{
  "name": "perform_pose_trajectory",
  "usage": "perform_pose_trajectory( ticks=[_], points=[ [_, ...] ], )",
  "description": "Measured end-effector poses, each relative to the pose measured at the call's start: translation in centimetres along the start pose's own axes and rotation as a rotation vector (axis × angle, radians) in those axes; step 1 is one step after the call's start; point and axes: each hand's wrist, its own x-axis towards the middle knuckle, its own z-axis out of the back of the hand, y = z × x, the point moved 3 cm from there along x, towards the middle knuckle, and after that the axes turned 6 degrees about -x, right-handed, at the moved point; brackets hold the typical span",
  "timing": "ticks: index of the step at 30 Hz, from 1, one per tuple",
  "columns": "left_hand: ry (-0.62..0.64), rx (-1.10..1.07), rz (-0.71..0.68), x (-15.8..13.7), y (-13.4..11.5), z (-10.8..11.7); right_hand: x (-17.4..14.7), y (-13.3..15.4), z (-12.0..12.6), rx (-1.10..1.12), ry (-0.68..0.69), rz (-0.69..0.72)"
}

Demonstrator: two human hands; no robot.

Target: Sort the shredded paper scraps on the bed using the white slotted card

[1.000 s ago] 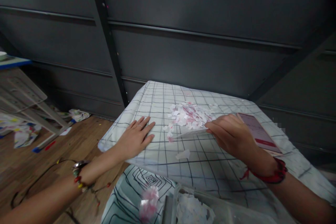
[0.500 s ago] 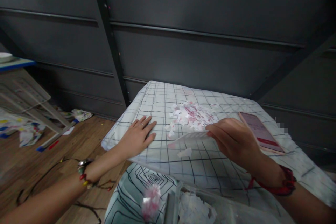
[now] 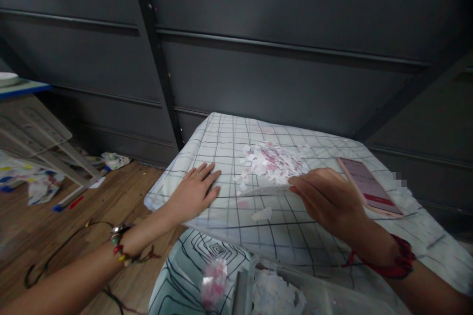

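My left hand (image 3: pixel 197 189) lies flat on the checked white cloth (image 3: pixel 225 133), fingers spread, holding nothing. My right hand (image 3: pixel 327 199) pinches the right end of a thin white card or stiff paper (image 3: pixel 268 190), held low over the cloth with its edge towards me. Just beyond the card is a loose heap of small torn white and pink paper scraps (image 3: pixel 273 161). One white scrap (image 3: pixel 262 214) and a faint pink one (image 3: pixel 243 204) lie on my side of the card. The fingertips under the card are hidden.
A phone (image 3: pixel 369 187) lies right of my right hand. Below the table edge stand a clear plastic box (image 3: pixel 332 290) with paper scraps (image 3: pixel 275 290) inside and a shiny pink-and-white packet (image 3: pixel 214 283). A dark panelled wall (image 3: pixel 277 78) rises behind. Cables (image 3: pixel 59 241) trail across the floor.
The card's left end has shifted slightly away from me and off the cloth's pink scrap, which now shows separately. My left hand stays in place.
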Motion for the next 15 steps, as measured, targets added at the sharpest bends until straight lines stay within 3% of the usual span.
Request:
perform_pose_trajectory(
  ticks=[7,15],
  points=[
    [-0.016,-0.024,-0.004,-0.04,0.06,-0.04,-0.16,-0.68,-0.96,-0.040,0.075,-0.025],
    [-0.014,-0.023,0.001,-0.01,0.00,-0.01,-0.02,-0.68,-0.82,-0.067,0.072,0.001]
  ],
)
